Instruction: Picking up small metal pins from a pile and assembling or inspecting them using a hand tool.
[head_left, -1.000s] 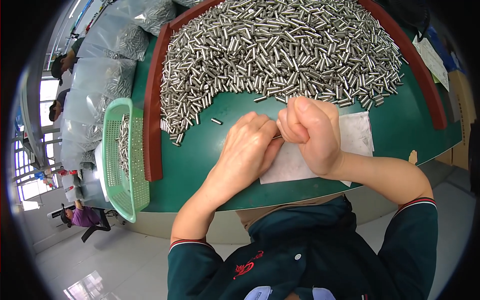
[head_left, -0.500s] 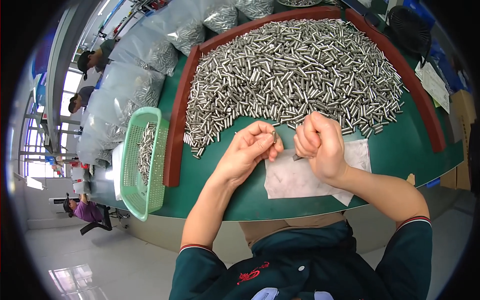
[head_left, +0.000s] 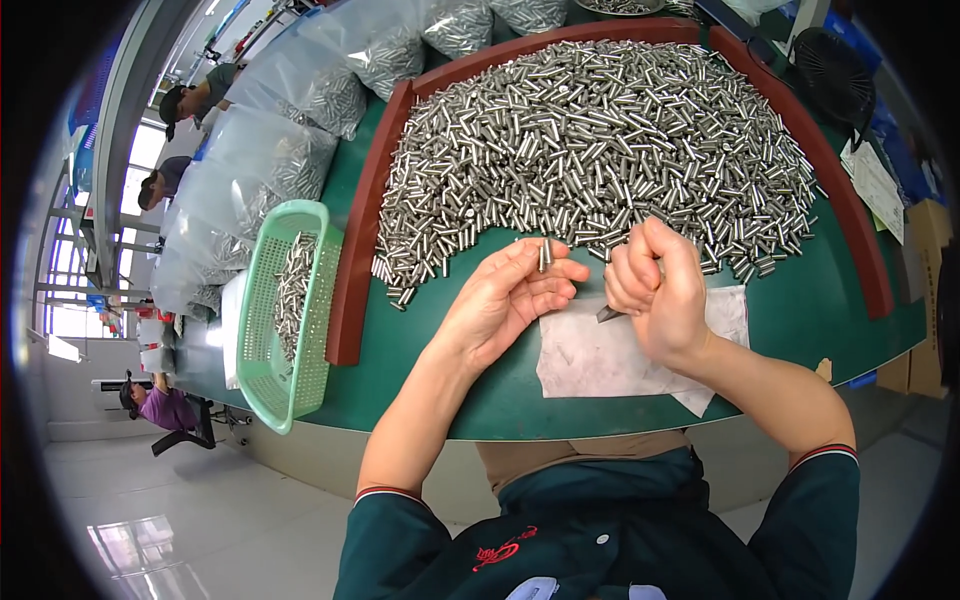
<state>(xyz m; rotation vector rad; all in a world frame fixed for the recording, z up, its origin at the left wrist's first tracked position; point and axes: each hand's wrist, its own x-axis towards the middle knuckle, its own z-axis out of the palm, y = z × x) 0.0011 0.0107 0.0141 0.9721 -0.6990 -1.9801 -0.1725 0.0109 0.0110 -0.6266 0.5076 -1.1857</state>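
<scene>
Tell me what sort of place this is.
Likely a factory workshop: small metal cylinders lie heaped on a green table, filled clear bags stand nearby, and a person in purple sits farther off.

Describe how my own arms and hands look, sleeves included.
Your left hand and right hand are bare: no gloves or watch visible. The dark green, short fabric sleeves end in red-and-white striped trim, leaving your forearms uncovered.

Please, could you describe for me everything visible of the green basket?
The basket is long and light green, with rounded corners; it looks like plastic. It has a smooth rim and walls full of small holes. It stands open-topped on the table, left of the red-brown bar. Silvery metal pins lie heaped inside; neither the left hand nor the right hand touches it.
</scene>
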